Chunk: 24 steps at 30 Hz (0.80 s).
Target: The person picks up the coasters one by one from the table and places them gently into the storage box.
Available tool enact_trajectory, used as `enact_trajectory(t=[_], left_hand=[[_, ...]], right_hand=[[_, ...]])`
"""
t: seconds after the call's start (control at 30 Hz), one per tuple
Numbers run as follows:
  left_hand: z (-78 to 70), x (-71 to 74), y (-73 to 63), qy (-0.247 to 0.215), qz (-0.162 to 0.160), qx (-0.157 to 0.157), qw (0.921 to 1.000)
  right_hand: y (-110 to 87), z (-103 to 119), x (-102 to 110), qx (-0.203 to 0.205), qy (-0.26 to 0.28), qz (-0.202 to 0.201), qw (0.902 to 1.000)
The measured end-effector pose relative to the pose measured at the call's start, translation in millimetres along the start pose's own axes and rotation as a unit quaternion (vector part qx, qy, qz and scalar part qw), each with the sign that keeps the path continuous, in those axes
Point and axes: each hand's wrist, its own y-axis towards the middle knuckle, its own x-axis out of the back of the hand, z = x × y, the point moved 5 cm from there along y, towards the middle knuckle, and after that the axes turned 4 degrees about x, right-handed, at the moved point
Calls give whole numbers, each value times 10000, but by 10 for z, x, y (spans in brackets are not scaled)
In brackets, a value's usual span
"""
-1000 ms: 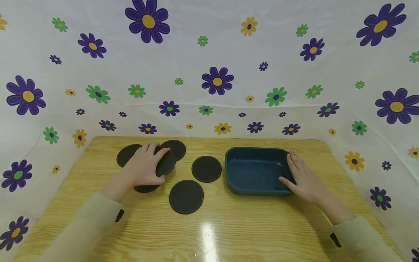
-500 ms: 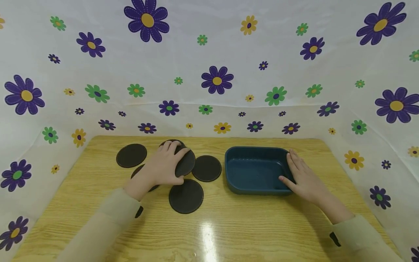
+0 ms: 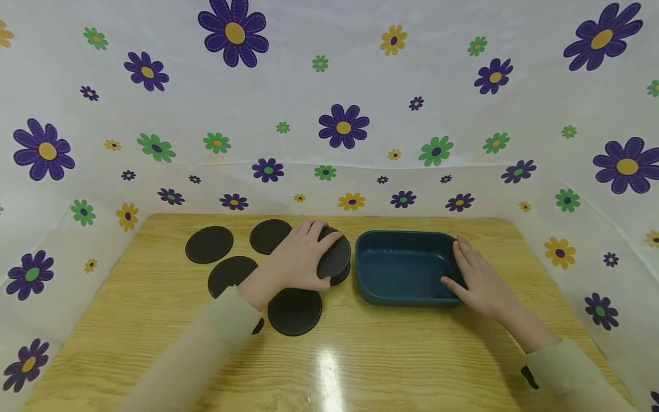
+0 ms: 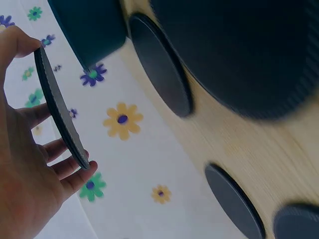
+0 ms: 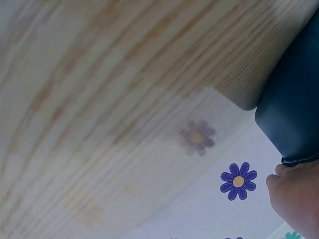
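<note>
My left hand (image 3: 298, 260) pinches a thin round black coaster (image 4: 59, 107) by its edge, thumb on one side and fingertips on the other. In the head view this coaster is tilted over another black coaster (image 3: 341, 280), which it mostly covers, just left of the dark blue rectangular dish (image 3: 407, 302). My right hand (image 3: 481, 280) rests on the dish's right end, its fingers straight along the rim and the thumb reaching over the inside. In the right wrist view the dish's outer wall (image 5: 294, 99) shows above that hand (image 5: 301, 199). Nothing lies inside the dish.
More black coasters lie flat on the wooden table (image 3: 412, 360): one at far left (image 3: 209, 244), one at the back (image 3: 270, 236), one partly behind the left wrist (image 3: 231, 273), one in front (image 3: 295, 315). A flower-printed white cloth (image 3: 288, 91) encloses the back and sides.
My left hand has carried the coaster rightward from over the left coasters to beside the dish, uncovering coasters at left and back. The right hand and dish have stayed put.
</note>
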Motion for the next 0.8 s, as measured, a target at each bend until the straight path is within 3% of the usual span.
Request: enact_trajectory(t=[0.23, 0.8], left_hand=[[-294, -50, 226, -147, 45, -218, 9996], [-876, -216, 623, 217, 54, -688, 9974]], right_hand=[[-7, -7, -4, 21, 52, -4, 10000], [-15, -14, -11, 21, 85, -63, 9999]])
